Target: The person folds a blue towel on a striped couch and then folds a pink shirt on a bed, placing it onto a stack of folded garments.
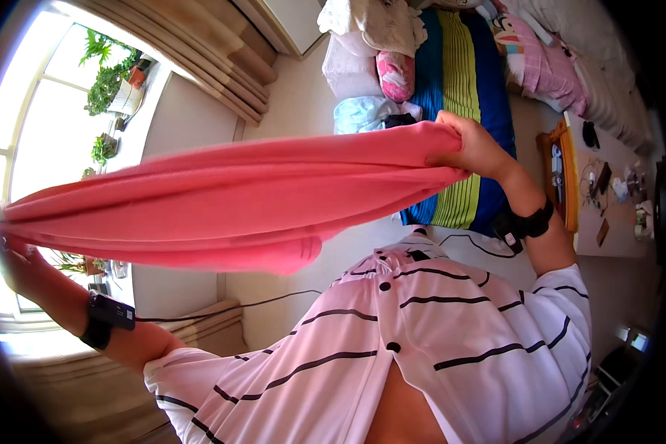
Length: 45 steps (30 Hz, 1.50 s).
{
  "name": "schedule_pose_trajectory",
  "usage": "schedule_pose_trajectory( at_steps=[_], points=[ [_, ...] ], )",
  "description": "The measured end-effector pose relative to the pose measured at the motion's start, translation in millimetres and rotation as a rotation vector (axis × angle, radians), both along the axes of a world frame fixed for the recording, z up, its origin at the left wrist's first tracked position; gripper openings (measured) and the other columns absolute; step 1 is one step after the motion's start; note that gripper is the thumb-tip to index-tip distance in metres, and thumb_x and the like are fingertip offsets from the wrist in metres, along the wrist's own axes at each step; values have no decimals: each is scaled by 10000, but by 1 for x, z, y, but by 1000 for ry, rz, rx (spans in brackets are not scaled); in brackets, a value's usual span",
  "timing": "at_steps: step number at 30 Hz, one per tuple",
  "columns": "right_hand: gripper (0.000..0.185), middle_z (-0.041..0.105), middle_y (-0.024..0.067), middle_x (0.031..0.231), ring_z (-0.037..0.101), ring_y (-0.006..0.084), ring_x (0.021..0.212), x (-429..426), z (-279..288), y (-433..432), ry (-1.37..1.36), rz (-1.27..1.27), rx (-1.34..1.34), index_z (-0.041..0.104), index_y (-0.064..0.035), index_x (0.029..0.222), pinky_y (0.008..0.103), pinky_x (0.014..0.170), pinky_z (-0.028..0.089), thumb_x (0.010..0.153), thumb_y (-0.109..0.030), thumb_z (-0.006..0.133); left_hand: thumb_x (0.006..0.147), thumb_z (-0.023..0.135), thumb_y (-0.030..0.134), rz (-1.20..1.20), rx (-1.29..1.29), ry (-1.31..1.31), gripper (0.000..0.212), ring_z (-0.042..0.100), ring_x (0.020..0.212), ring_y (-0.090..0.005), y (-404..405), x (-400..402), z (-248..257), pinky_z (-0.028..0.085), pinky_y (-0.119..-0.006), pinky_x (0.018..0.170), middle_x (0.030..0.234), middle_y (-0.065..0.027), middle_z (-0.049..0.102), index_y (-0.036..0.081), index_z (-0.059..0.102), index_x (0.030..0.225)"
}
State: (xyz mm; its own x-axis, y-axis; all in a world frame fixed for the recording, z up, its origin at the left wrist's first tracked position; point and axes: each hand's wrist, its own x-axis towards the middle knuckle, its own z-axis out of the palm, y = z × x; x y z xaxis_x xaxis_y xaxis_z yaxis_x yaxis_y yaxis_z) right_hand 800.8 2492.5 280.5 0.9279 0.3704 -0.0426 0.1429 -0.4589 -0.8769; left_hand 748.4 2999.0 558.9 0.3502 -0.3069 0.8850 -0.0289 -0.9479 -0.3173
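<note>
A coral-pink cloth garment [227,194] is stretched taut between my two hands, its fabric drawn into long folds. My left hand [14,255], at the far left edge of the view, grips one gathered end and looks partly blurred against the bright window. At the upper right, my right hand [469,144] is closed on the other end, above a striped bed cover. A loose rounded part of the garment hangs from its lower edge near the middle. Each forearm wears a black strap with a small device.
Folded clothes [366,114] and a pink-and-white bundle [395,76] lie beside the blue-and-green bed cover [459,66]. Potted plants [104,89] stand on the windowsill at left. A white table [616,222] with cables and small items is at right. Beige curtains [211,50] hang by the window.
</note>
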Motion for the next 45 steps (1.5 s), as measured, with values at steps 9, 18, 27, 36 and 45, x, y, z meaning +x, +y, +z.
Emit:
schedule_pose_trajectory(
  at_steps=[9, 18, 27, 36, 45],
  points=[
    [482, 542, 115, 1028, 562, 354, 902, 8, 1, 7, -688, -1, -323, 468, -95, 1103, 405, 722, 482, 668, -125, 671, 846, 557, 186, -324, -896, -99, 368, 569, 955, -210, 31, -15, -23, 530, -320, 768, 1063, -116, 527, 29, 507, 1174],
    [264, 552, 122, 909, 569, 325, 849, 41, 30, -3, -682, -32, -400, 546, -36, 965, 346, 727, 472, 708, -29, 604, 890, 486, 226, -376, -1088, -20, 339, 589, 935, -221, 58, -5, -36, 518, -351, 814, 1044, -133, 551, 1, 509, 1142],
    [250, 582, 165, 884, 585, 302, 839, 53, 80, -4, -825, 40, -358, 577, 21, 995, 327, 742, 457, 769, -1, 473, 850, 588, 228, -381, -1163, -135, 335, 594, 834, -169, 104, -5, -65, 502, -278, 741, 927, -91, 592, -7, 527, 1080],
    [263, 584, -8, 865, 545, 59, 662, 59, 103, -5, 87, -126, 414, 554, -81, 1066, 195, 605, 438, 908, -160, 360, 839, 611, 237, -429, -1210, -184, 409, 598, 864, -221, 131, -8, -87, 519, -311, 749, 968, -136, 580, 2, 461, 1139],
    [167, 571, -21, 844, 544, 68, 737, 38, 116, -4, 208, 132, 419, 548, -44, 969, 198, 667, 435, 871, -156, 472, 865, 584, 190, -461, -1311, -250, 363, 586, 919, -211, 162, -18, -121, 493, -290, 834, 984, -141, 585, 2, 449, 1144]
  ],
)
